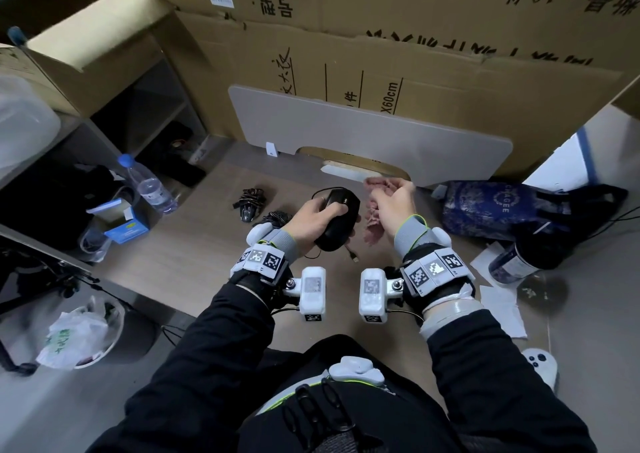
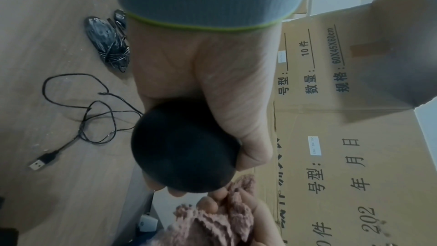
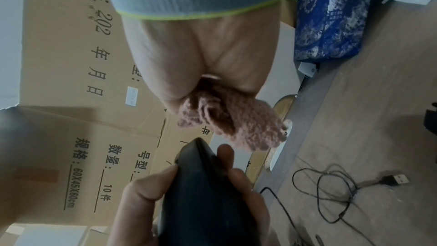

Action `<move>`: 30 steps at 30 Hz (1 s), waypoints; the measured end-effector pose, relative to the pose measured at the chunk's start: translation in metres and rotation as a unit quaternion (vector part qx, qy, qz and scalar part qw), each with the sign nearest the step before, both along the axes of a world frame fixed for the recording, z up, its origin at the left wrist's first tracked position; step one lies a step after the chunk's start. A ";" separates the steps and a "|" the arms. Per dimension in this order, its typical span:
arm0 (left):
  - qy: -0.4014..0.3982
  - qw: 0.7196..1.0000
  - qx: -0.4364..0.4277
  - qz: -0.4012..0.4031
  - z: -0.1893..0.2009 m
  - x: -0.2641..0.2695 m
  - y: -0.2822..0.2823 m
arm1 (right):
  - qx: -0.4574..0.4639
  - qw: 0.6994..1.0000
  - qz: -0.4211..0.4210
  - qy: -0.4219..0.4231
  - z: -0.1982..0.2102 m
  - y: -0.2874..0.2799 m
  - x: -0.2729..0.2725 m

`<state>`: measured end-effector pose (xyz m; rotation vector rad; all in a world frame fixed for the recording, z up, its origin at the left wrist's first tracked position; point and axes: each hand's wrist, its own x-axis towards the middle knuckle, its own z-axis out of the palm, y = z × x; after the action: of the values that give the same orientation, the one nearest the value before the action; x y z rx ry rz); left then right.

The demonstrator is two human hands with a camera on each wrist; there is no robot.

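My left hand [image 1: 313, 215] grips a black wired computer mouse [image 1: 339, 219], lifted above the wooden desk [image 1: 194, 262]. The left wrist view shows the mouse's rounded rear [image 2: 187, 147] in my palm. Its thin black cable [image 2: 94, 111] lies looped on the desk and ends in a USB plug [image 2: 42, 162]. My right hand [image 1: 394, 200] holds a bunched pink fuzzy cloth [image 1: 372, 224] just right of the mouse. In the right wrist view the cloth [image 3: 227, 117] hangs from my curled fingers above the mouse [image 3: 205, 194].
A second mouse wrapped in its cord [image 1: 249, 203] lies left of my hands. Further left stand a water bottle [image 1: 149, 184] and a blue box [image 1: 126, 226]. A grey board [image 1: 363, 130] leans on cardboard boxes [image 1: 415, 37] behind. A blue patterned bag [image 1: 491, 210] sits right.
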<state>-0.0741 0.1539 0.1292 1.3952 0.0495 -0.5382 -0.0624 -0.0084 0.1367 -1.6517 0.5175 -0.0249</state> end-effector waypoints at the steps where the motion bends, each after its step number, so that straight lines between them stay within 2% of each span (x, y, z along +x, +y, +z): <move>1: -0.008 1.000 0.010 0.001 0.000 0.000 0.000 | 0.005 1.000 0.016 -0.008 0.001 -0.001 -0.001; 3: -0.015 1.000 0.025 0.013 -0.001 0.001 0.000 | 0.034 0.996 0.075 -0.033 0.005 -0.001 -0.004; 5: -0.022 0.999 0.036 0.030 -0.004 0.002 0.000 | 0.025 0.986 0.153 -0.062 0.010 0.001 -0.009; 7: -0.037 0.998 0.045 0.037 -0.004 0.003 -0.001 | 0.009 0.976 0.189 -0.104 0.012 0.007 -0.011; 9: -0.071 0.994 0.073 0.032 -0.002 0.003 -0.001 | -0.027 0.975 0.176 -0.131 0.010 0.014 -0.012; 12: -0.103 0.989 0.099 0.028 0.000 0.002 0.001 | -0.029 0.984 0.148 -0.093 0.008 0.017 -0.010; 15: -0.095 0.990 0.094 0.042 0.001 0.003 0.000 | 0.011 0.990 0.123 -0.065 0.006 0.005 -0.008; 21: -0.059 0.993 0.084 0.054 0.003 0.005 0.001 | -0.030 0.997 0.043 -0.053 -0.004 -0.002 -0.006; 25: -0.036 0.995 0.067 0.058 0.004 0.004 -0.005 | -0.045 0.995 0.016 -0.091 0.001 0.001 -0.005; 30: -0.068 0.992 0.086 0.057 0.008 0.002 -0.001 | -0.008 0.994 0.004 -0.107 0.012 0.001 -0.010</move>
<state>-0.0723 0.1524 0.1376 1.5833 0.0662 -0.3499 -0.0728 -0.0077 0.1489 -1.6442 0.3485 -0.1991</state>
